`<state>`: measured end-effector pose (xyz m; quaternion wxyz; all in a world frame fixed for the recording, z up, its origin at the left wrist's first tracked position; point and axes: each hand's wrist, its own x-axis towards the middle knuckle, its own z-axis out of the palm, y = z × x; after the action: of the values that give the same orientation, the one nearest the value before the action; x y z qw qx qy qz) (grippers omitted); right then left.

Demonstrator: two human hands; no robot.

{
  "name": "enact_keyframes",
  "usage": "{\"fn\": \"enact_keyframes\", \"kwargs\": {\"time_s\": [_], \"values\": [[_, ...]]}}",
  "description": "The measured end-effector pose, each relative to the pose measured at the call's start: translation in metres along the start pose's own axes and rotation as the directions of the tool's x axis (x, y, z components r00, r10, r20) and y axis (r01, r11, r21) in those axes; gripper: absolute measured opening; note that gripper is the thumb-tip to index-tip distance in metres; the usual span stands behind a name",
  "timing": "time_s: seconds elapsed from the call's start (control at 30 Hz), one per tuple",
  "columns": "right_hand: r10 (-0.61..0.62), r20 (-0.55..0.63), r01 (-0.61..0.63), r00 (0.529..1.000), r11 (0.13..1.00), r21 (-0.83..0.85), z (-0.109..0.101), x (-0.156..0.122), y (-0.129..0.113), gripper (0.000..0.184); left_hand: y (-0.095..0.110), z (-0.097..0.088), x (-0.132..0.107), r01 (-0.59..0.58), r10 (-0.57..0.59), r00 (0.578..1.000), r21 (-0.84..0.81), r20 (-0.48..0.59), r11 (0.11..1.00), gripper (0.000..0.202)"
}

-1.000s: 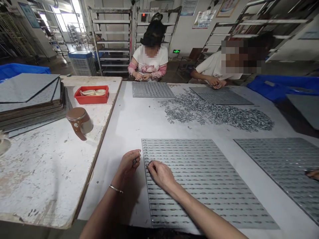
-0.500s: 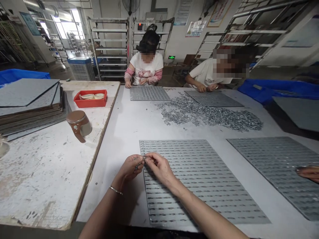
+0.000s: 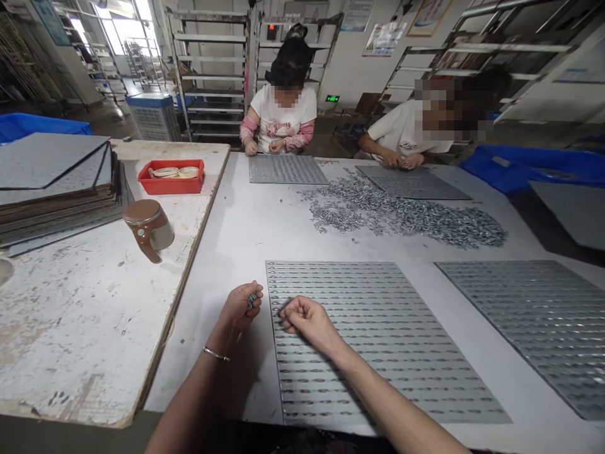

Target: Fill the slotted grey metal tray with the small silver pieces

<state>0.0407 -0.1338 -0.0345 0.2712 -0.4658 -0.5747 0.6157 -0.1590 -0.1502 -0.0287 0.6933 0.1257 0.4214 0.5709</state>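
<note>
Clock: centred on the near board, with 12 o'clock pointing away from the wearer.
Near board: flat and grey on the white table, crossed by rows of small shiny pieces.
Right hand: over the board's left part, towards 9 o'clock, thumb and fingers drawn narrowly together; whether they pinch a piece or touch the board cannot be told.
Left hand: towards 9 o'clock, just outside the board's left edge, fingers curled around a cluster of metal pieces.
Second board: 3 o'clock, apart from the first, likewise in rows.
Mug: 10 o'clock, brown-lidded, on the worn side table.
Pile: near 12 o'clock, loose small pieces spread on the white table.
Stack of boards: 10 o'clock, beyond the mug and to its left.
Red box: 10 o'clock, holding pale round items.
Co-workers: two, at 11 and 12 o'clock, hands near two farther boards.
Rack: 11 o'clock, behind them.
</note>
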Motion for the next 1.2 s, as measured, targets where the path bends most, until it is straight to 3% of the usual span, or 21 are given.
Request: {"fn": "enact_keyframes", "kwargs": {"time_s": [0.07,0.2,0.33,0.5,0.63,0.73,0.83,0.97,1.1,1.2], "values": [[-0.023,0.029,0.025,0.999,0.998,-0.050,-0.005,-0.001,-0.001,0.030,0.002,0.001,0.000,0.000,-0.001,1.000,-0.041,-0.021,0.999,0.022],[-0.160,0.086,0.179,0.983,0.934,-0.308,-0.010,-0.006,-0.002,0.030,0.007,0.001,-0.001,-0.048,0.040,0.997,-0.123,-0.064,0.991,0.012],[-0.151,0.109,0.183,0.982,0.891,-0.416,-0.004,-0.009,-0.003,0.017,0.007,0.004,-0.005,-0.079,0.074,0.996,-0.109,-0.050,0.991,0.025],[-0.254,0.176,0.307,0.951,0.726,-0.616,0.005,-0.006,-0.009,0.020,0.004,0.013,-0.013,-0.114,0.114,0.993,-0.054,-0.001,0.992,0.041],[-0.216,0.169,0.272,0.961,0.664,-0.696,0.009,-0.004,-0.008,0.020,0.005,0.014,-0.016,-0.126,0.128,0.989,-0.029,0.078,0.992,0.048],[-0.166,0.115,0.199,0.979,0.681,-0.705,0.010,-0.003,-0.005,0.009,0.005,0.011,-0.013,-0.112,0.111,0.991,0.000,0.077,0.994,0.048],[-0.178,0.064,0.177,0.982,0.752,-0.635,0.009,-0.003,-0.008,0.007,0.003,0.009,-0.010,-0.105,0.104,0.992,0.020,0.065,0.994,0.040],[-0.319,-0.005,0.281,0.948,0.844,-0.457,0.005,-0.005,-0.025,0.016,-0.002,0.010,-0.009,-0.081,0.076,0.991,0.042,0.113,0.996,0.044],[-0.450,-0.076,0.394,0.890,0.842,-0.369,0.010,-0.004,-0.038,0.019,-0.007,0.016,-0.012,-0.025,0.010,0.983,0.082,0.184,0.996,0.049],[-0.467,-0.114,0.406,0.877,0.847,-0.342,0.016,-0.001,-0.035,0.019,-0.011,0.019,-0.014,0.005,-0.027,0.978,0.104,0.205,0.995,0.050]]}}
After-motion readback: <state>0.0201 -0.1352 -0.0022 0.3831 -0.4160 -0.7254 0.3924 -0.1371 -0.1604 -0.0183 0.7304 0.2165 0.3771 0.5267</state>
